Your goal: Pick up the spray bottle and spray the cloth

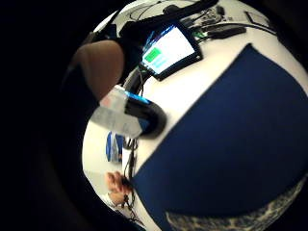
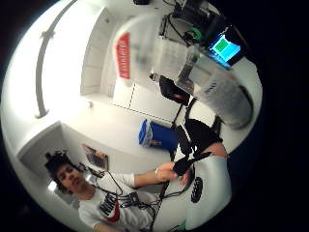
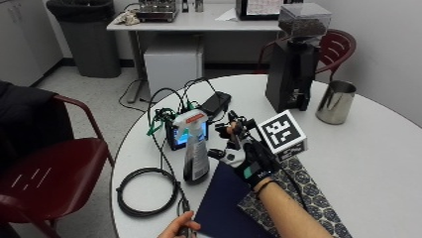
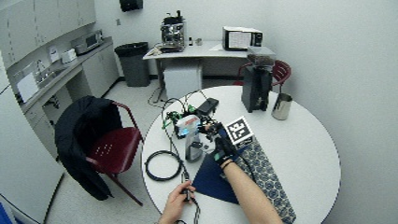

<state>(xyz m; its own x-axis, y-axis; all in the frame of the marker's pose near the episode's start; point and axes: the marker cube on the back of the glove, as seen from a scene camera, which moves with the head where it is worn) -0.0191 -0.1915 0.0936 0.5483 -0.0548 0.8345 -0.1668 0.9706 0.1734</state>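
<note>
The spray bottle (image 3: 195,148) stands upright on the round white table (image 3: 369,148), with a white and red head and a dark base. My gloved right hand (image 3: 247,156) is just right of it, fingers spread toward the bottle with a small gap, holding nothing. In the palm views the bottle (image 1: 126,113) (image 2: 210,84) looms close to the palm. A dark blue cloth (image 3: 227,206) (image 1: 231,134) lies flat below the hand, partly over a patterned cloth (image 3: 310,196) (image 1: 240,219). A bare left hand (image 3: 179,228) holds a cable at the table's near edge.
A small lit screen (image 3: 186,135) with wires sits right behind the bottle. A coiled black cable (image 3: 146,191) lies to the left. A black coffee grinder (image 3: 295,64) and a steel jug (image 3: 335,101) stand at the far side. A red chair (image 3: 53,168) is left of the table.
</note>
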